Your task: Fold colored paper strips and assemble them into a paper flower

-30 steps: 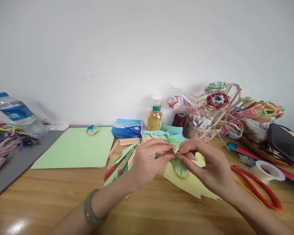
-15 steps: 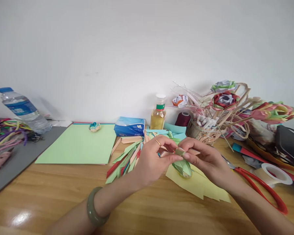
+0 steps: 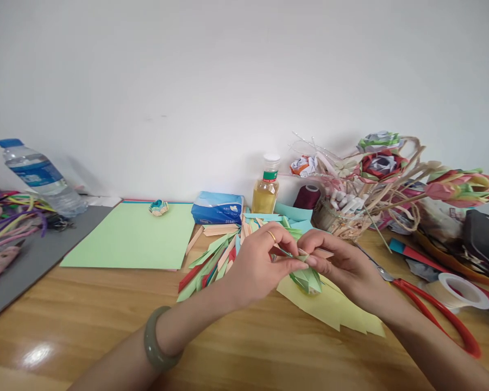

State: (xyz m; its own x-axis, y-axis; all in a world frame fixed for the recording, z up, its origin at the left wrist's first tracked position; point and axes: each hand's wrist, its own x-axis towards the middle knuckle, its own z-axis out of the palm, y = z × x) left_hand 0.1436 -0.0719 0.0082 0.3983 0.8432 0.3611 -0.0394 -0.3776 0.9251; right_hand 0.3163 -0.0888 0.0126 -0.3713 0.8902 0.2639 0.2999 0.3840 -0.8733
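My left hand [image 3: 261, 263] and my right hand [image 3: 338, 266] meet at the centre right, thumbs and forefingers pinching a small folded paper piece [image 3: 305, 256] between them. Its far side is partly covered by my fingers. Just below the fingertips shows a green folded paper shape [image 3: 307, 281]; I cannot tell whether it joins the piece I hold. Under it lie yellow paper sheets [image 3: 330, 312] with stepped edges. Left of my left hand, folded paper strips [image 3: 212, 260] in green, peach, red and blue are heaped on the table.
A green sheet stack [image 3: 134, 239] bears a small paper flower [image 3: 158, 207]. Behind stand a tissue pack [image 3: 217, 208], a bottle of yellow liquid [image 3: 265, 187] and a thread spool [image 3: 307, 196]. Right are red-handled scissors [image 3: 436, 312], a tape roll [image 3: 458, 293] and a basket [image 3: 342, 220] of paper flowers.
The paper piece between my fingertips has turned and now shows less of its green face. My fingers have shifted slightly around it. The whole view has moved a little.
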